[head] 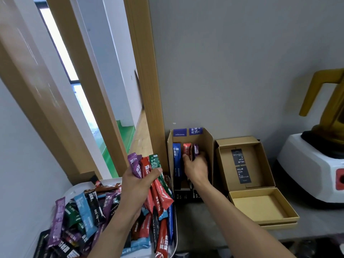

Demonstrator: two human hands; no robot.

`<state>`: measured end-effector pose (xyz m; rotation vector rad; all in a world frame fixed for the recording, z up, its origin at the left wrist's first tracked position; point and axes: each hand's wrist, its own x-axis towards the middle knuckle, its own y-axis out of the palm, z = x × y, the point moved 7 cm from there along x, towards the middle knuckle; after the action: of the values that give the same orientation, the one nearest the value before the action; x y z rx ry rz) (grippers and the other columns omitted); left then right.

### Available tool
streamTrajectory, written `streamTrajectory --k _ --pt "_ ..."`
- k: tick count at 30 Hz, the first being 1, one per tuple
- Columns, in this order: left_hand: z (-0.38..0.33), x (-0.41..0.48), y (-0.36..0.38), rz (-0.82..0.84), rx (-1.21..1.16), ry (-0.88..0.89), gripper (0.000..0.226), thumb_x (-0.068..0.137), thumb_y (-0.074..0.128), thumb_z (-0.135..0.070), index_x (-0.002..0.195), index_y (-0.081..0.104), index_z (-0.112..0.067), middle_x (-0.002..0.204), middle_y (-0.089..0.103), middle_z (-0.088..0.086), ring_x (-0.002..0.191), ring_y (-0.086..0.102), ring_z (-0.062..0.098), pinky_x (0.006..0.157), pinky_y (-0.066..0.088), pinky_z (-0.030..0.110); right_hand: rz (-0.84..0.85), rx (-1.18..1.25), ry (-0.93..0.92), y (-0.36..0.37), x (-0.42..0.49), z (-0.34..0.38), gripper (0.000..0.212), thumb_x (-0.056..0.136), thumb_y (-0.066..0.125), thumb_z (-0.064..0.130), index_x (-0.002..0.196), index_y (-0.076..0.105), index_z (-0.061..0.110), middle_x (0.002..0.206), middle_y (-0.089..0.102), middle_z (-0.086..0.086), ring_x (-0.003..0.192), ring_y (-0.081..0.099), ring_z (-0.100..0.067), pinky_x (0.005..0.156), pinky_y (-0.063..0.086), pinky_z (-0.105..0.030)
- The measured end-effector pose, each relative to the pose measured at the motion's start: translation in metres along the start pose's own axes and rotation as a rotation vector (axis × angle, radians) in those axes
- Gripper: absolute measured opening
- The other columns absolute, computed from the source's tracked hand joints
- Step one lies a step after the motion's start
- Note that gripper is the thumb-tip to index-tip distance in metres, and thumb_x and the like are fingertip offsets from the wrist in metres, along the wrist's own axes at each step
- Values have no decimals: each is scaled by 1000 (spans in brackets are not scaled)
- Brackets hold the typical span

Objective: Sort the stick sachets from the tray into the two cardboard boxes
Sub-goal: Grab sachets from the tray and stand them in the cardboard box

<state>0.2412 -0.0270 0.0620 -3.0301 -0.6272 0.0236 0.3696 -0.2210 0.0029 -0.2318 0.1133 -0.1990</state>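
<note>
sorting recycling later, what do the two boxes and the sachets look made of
Left box: plain brown cardboard, matt, raw cut edges. Right box: smoother tan card, matt, neatly folded walls. Sachets: likely plastic or foil film, printed, slightly glossy, sealed ends.

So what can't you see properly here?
Head view:
The red and purple sachets in the left box: lower ends hidden by the right hand gripping them.
The tray: near end cut off by the bottom edge.
The white machine: cut off by the right edge.
The bundle in the left hand: small print too blurred to read.
</note>
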Motion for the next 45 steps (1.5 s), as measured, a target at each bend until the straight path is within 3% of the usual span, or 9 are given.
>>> streamTrajectory --k 3,7,13,18,22,26,32,40,45 --pt "-2 0 2 -6 5 16 34 81 86 -29 107 63 -32 95 77 0 86 78 22 90 61 50 9 129 -131 -7 -19 16 33 96 70 44 118 60 21 108 73 0 97 73 -18 84 62 -37" --pt "-6 -1 4 21 9 26 37 78 88 -25 108 66 -27 91 79 -2 84 79 21 86 61 46 146 341 -191 -15 -49 30 33 97 64 52 123 54 36 114 70 10 102 69 -6 81 56 -25" --pt "-2 -6 10 34 33 2 46 69 93 -27 107 67 -22 93 78 6 80 79 20 79 62 42 225 296 -111 -17 -60 18 25 100 66 31 123 57 29 111 72 7 95 72 -3 71 55 -19" --pt "0 -9 18 132 161 6 68 52 101 -37 110 68 -21 93 78 5 84 78 22 84 63 48 318 345 -159 -22 -75 30 27 91 78 37 112 69 22 104 79 -1 96 78 -13 83 63 -37" --pt "2 -13 24 166 208 -10 72 48 100 -38 109 66 -24 94 78 3 85 78 20 82 63 41 326 470 -126 -28 -82 41 28 87 82 30 110 73 18 100 81 -4 93 79 -18 77 65 -35" --pt "3 -15 22 149 150 -35 65 54 97 -36 110 68 -19 93 80 5 84 79 23 86 63 48 293 565 -80 -33 -83 40 23 90 80 25 108 75 12 98 81 -6 90 80 -22 70 64 -32" --pt "3 -17 22 150 157 -54 56 62 96 -30 109 68 -18 90 80 3 80 79 22 82 63 43 295 636 -30 -31 -80 33 11 91 79 16 102 79 16 104 80 -4 96 79 -23 74 66 -41" --pt "-8 -8 -2 -30 97 -15 36 77 88 -25 102 66 -12 83 76 13 68 77 27 72 63 42 263 189 -207 -34 -78 25 16 95 73 25 110 69 30 103 76 6 96 73 -6 74 56 -22" --pt "-28 -6 -2 70 388 123 46 73 91 -33 107 60 -26 91 74 -2 77 76 15 73 59 28 327 -108 -449 -36 -88 28 44 90 79 28 131 64 36 114 71 17 107 66 8 85 60 -19"
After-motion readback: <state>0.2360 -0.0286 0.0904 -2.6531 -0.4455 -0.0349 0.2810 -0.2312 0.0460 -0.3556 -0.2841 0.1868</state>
